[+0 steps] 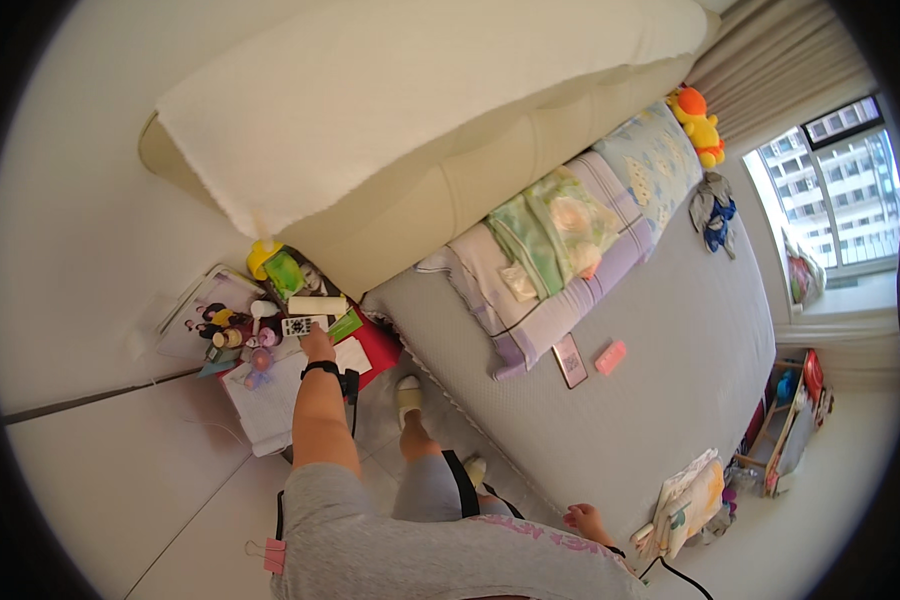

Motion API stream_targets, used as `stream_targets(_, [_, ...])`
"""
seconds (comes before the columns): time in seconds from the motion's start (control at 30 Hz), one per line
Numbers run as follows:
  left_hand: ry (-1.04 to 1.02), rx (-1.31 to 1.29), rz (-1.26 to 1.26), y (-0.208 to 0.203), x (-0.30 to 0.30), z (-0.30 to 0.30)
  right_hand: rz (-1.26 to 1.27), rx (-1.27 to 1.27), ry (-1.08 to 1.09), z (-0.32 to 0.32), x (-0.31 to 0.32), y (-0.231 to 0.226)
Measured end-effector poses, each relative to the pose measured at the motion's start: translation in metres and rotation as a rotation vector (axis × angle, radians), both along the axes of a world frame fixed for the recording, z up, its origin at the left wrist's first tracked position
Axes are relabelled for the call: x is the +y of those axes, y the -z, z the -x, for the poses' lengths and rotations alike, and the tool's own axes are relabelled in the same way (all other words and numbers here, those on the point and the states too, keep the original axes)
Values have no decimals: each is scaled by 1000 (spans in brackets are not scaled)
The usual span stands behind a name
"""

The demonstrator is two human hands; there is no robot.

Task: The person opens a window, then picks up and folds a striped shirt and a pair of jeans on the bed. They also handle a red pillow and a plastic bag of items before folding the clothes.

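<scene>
Stretched out over the bedside table (374,352) at the left, my left hand (317,345) has its fingers closed on the near end of a white remote control (296,327) with dark buttons. A cream-coloured box-like bar (317,305) lies just beyond it, and a green card (345,326) is beside it. White papers (270,405) spread under my wrist. My right hand (588,521) hangs low beside the bed's near edge, its fingers loosely bent and apart, with nothing visible in them.
The grey-covered bed (620,430) fills the right, with pillows (570,255), a phone (570,360), a pink case (610,357) and folded cloths (685,505). Bottles and jars (255,345) crowd the table beside a photo (210,305). A padded headboard (450,190) stands behind.
</scene>
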State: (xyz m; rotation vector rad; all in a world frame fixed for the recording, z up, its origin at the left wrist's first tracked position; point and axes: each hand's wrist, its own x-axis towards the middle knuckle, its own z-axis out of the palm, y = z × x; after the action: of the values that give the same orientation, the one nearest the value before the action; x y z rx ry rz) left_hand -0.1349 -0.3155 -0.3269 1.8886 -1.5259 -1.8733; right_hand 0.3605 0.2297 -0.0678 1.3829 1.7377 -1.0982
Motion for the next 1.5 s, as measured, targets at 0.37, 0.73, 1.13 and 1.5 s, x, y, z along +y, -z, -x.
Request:
stream_targets(0.37, [1081, -118, -181, -16, 176, -231, -42, 250, 400, -187, 9, -1])
stream_targets(0.73, [1843, -254, -173, -107, 433, -505, -399, 104, 878, -581, -64, 37])
stream_targets(1.13, [2666, -210, 175, -132, 701, -692, -281, 393, 1718, -716, -90, 34])
stream_targets(1.5, [2738, 1314, 334, -216, 1033, -1049, -315, 169, 2119, -946, -15, 31])
